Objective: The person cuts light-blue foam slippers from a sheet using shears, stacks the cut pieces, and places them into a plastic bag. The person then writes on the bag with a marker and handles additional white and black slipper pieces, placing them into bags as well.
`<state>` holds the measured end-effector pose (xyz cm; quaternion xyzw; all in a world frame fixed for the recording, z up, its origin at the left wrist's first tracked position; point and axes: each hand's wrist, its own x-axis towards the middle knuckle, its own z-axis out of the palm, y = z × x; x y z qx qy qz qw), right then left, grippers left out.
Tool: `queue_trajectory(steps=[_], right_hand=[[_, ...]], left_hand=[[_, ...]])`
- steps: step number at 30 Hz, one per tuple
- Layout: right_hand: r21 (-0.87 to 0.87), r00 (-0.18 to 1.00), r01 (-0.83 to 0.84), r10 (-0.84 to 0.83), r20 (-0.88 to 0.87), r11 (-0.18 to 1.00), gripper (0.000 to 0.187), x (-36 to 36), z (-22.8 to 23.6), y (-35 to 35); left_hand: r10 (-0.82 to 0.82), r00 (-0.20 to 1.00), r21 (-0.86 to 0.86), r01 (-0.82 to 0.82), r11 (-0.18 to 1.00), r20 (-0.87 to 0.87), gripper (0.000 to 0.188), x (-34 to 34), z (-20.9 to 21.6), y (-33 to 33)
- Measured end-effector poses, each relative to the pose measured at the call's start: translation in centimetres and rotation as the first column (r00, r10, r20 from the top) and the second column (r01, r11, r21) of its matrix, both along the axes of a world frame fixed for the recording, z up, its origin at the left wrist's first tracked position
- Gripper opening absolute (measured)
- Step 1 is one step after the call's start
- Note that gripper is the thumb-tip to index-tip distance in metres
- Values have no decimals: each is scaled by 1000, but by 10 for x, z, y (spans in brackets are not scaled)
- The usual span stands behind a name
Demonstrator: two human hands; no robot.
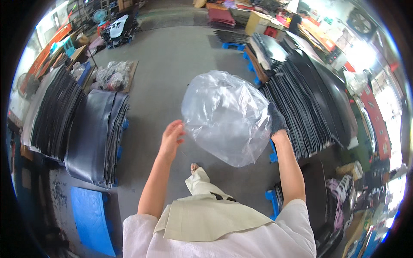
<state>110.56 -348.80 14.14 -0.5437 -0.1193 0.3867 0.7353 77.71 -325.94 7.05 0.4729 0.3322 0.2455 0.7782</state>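
A large clear plastic bag (223, 116), puffed out and wrinkled, hangs in front of me between my two hands. At its left edge, the bent fingers of my bare left hand (173, 135) appear to pinch the film. A dark glove covers my right hand (276, 120), which is closed on the bag's right edge. Some of the right fingers are hidden behind the film.
Tall stacks of black sheets (297, 103) stand on blue pallets to my right. More black sheets (92, 133) are stacked at left, near a blue board (92, 219). Bundled clear plastic (114, 75) lies beyond them. Grey floor (167, 51) runs between.
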Motion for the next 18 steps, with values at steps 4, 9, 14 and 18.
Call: queue_trajectory(steps=[4,9,14,18], right_hand=[[-62,991,110,-115,-76,992,34,60,3,163],[-141,992,-128,124,-38,982,29,101,1,372],[-121,968,-244,249,27,962,24,154,-5,560],[-276,940,-294,329,89,915,25,227,-3,649]], left_hand=[[313,944,147,-296,944,-109,59,58,38,113],[217,976,424,-200,883,8,86,136,38,233],[471,851,626,-241,742,-231,89,236,-15,431],[89,989,396,-37,918,-114,51,306,-35,589]])
